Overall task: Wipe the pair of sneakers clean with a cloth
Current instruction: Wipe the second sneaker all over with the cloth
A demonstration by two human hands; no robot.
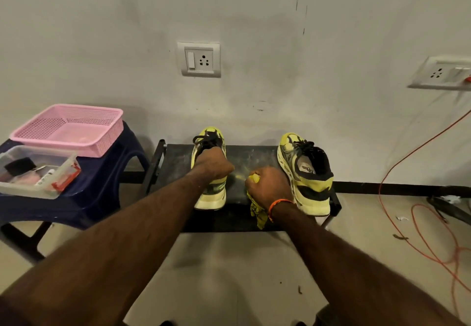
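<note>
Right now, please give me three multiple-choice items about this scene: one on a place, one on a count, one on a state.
1. Where does the pink basket stand?
A. on the blue stool
B. on the black bench
C. on the floor

2. How many sneakers are on the black bench?
A. one
B. two
C. three

3. What does the right hand do?
A. lies flat and empty
B. grips the yellow cloth
C. holds a brush

Answers:
1 A: the basket sits on the blue stool, left of the bench.
2 B: the left sneaker and the right sneaker both stand there.
3 B: its fingers curl round the yellow cloth, which hangs below it.
</note>
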